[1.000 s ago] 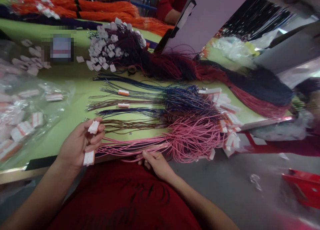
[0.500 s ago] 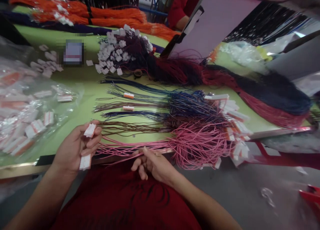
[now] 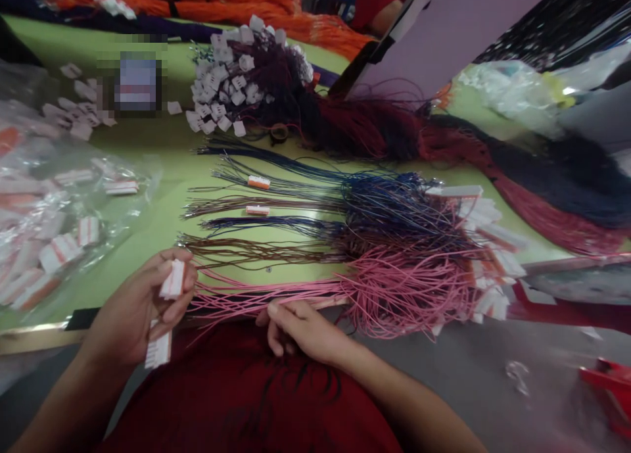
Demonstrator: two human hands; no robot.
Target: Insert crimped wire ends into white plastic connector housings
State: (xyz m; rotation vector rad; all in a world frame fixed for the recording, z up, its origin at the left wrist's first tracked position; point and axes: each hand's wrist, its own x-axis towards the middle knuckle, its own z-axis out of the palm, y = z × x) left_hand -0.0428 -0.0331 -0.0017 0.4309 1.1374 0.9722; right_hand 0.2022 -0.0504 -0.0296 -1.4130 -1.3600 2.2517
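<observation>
My left hand is closed around white connector housings with orange markings. One connector housing sits between thumb and fingers, and another connector housing sticks out below the palm. My right hand is at the table's front edge, thumb and forefinger pinched at a pink wire; its other fingers curl under. Pink wires lie spread between the hands and bunch into a tangle on the right. Just beyond them are brown wires, their tips near my left fingers.
Dark blue wires and two loose connectors, one orange-sided, lie farther back. A clear bag of connectors covers the left. Behind are a dark red and black wire bundle, orange bundles and another person's sleeve.
My left hand has moved slightly down and left and turned, tilting the connectors in it. My right hand stays at the pink wires, its fingers more curled. The view has shifted somewhat.
</observation>
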